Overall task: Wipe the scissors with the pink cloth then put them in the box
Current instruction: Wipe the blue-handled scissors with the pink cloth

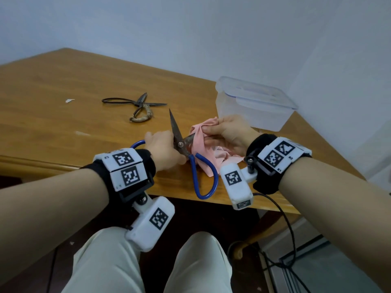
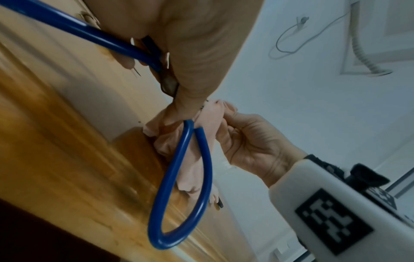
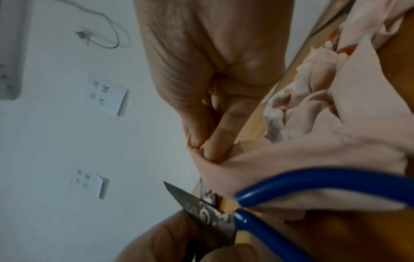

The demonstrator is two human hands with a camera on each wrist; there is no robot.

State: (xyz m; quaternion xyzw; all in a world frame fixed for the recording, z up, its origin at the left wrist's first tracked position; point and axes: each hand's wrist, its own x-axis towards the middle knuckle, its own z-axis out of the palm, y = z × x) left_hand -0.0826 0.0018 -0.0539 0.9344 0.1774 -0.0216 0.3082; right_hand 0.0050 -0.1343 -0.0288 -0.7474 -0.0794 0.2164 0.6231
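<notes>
Gripping the blue-handled scissors (image 1: pixel 181 144) near the pivot, left hand (image 1: pixel 164 152) curled, fingers wrapped over the metal where blades meet handles, wrist turned inward above the near table edge. Pinching the pink cloth (image 1: pixel 201 144) between thumb and fingers, right hand (image 1: pixel 229 132) bent at the knuckles, palm facing left, forearm coming in from the right. From the right wrist view, thumb and forefinger pressed together on a fold of fabric.

Scissors spread open: one rusty blade pointing up and away from the body, the other swallowed by the cloth inside the right hand's pinch. One blue loop hanging toward the lap past the table edge, the other poking out behind the left hand. Rest of the cloth trailing down onto the wood beneath the right wrist.

Just beyond the right hand, a clear plastic box (image 1: pixel 254 102) with its lid on, close to the far right corner. Farther left, well apart from both hands, a second pair of old dark scissors (image 1: pixel 135 105) lying open and flat, one handle wrapped in cord. Near them, a small white scrap (image 1: pixel 69 100). Underneath everything, a wooden table (image 1: pixel 53 102) pushed against pale walls (image 1: pixel 190 28).
</notes>
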